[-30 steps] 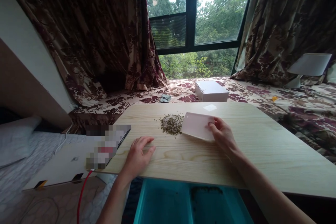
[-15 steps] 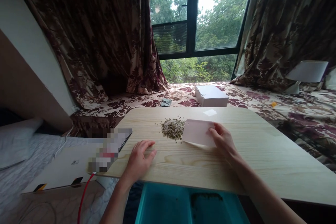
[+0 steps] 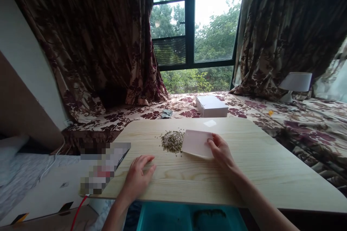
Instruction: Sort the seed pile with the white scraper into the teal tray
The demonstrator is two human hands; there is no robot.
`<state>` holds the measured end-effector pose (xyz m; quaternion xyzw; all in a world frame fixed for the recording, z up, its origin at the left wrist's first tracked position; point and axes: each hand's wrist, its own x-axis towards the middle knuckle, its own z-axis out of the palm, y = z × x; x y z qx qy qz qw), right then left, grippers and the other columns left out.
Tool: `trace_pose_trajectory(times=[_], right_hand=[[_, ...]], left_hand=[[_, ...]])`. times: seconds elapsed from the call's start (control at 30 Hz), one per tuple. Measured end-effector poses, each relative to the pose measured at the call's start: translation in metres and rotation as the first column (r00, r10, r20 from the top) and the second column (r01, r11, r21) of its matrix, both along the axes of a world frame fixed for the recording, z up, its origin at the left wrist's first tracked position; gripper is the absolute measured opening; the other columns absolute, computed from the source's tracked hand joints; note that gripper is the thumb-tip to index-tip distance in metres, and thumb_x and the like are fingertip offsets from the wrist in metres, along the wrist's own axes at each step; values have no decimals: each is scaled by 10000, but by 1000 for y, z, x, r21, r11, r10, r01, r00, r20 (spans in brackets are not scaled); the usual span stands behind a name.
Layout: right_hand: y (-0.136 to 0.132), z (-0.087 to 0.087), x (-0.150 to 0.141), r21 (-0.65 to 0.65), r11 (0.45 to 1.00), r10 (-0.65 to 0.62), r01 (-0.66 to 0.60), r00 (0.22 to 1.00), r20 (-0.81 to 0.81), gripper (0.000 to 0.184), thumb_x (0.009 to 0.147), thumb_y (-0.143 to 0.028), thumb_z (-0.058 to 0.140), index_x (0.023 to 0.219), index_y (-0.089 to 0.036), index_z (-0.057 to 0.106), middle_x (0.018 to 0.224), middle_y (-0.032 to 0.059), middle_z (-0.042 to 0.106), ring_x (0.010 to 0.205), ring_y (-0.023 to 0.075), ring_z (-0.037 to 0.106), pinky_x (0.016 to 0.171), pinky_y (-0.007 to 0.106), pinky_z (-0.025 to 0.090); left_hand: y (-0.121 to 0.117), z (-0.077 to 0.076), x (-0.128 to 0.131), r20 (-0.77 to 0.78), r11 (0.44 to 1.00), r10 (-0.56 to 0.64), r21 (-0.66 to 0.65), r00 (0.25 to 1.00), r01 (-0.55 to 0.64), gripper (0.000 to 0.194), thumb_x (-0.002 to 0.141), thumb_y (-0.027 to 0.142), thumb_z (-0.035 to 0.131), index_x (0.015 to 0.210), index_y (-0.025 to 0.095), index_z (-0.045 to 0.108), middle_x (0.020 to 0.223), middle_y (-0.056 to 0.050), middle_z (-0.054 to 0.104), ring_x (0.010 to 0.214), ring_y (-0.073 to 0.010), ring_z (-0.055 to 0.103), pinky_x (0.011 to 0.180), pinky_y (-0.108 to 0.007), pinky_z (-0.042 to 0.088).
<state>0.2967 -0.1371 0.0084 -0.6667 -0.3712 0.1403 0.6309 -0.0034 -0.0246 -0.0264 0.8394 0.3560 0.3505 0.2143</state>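
Grains point(image 3: 172, 142) lie left of the right hand's grip point(image 3: 221, 150) (pinching a pale card point(image 3: 197, 143)).

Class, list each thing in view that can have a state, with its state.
Green-and-white grain pile: heaped, edges scattered
Pale scraper: gripped, beside the pile
Right hand: gripping the scraper
Left hand: holding nothing, fingers curved
White box: closed
Curtains: parted
Table lamp: seemingly unlit
Teal divided bin: open where visible

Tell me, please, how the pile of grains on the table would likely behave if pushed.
The pile of grains would probably spread rather than slide whole, being many small loose pieces. Stray ones around its edge suggest it scatters easily. Some may roll on the smooth-looking table.
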Motion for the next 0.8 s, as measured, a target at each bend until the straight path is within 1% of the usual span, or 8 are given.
trace_pose_trajectory(times=[0.13, 0.27, 0.5, 0.67, 0.8], right_hand=[[-2, 1, 0, -13, 1000, -13, 13, 1000, 23, 309, 693, -359, 516, 926, -175, 602, 810, 57, 676, 725, 196, 615, 652, 306, 479], [-2, 2, -1, -3, 1000, -28, 28, 999, 22, 316, 691, -369, 526, 930, -175, 599, 787, 53, 676, 706, 195, 617, 649, 311, 485], [2, -1, -2, 45, 997, 65, -65, 998, -1, 302, 695, -386, 569, 922, -188, 590, 799, 62, 694, 688, 191, 635, 622, 302, 492], [1, 0, -4, 53, 996, 78, -77, 997, -14, 299, 698, -374, 602, 937, -194, 593, 794, 54, 698, 695, 187, 646, 619, 289, 486], [2, -1, -4, 43, 997, 71, -71, 997, 13, 290, 714, -377, 613, 937, -192, 603, 788, 45, 692, 703, 182, 652, 630, 284, 487]], left_hand=[[1, 0, -1, -4, 1000, -4, -2, 1000, 4, 264, 822, 354, 552, 1021, 215, 655, 1063, -74, 676, 1051, -237, 595, 973, -425, 457], [1, 1, -1, 3, 1000, -7, 10, 1000, 7, 263, 813, 354, 557, 1008, 214, 663, 1042, -73, 682, 1038, -237, 606, 961, -420, 469], [-3, 4, 1, 3, 1000, 3, 10, 1000, -3, 249, 820, 330, 558, 1016, 213, 660, 1056, -77, 679, 1045, -239, 598, 962, -427, 465], [-5, 7, -1, -2, 1000, 5, 24, 1000, -5, 238, 812, 306, 566, 1010, 207, 654, 1032, -71, 679, 1028, -229, 604, 963, -421, 463], [-3, 8, -2, -10, 1000, -5, 10, 1000, 6, 243, 814, 306, 568, 1020, 208, 650, 1048, -65, 674, 1040, -221, 597, 967, -408, 455]])
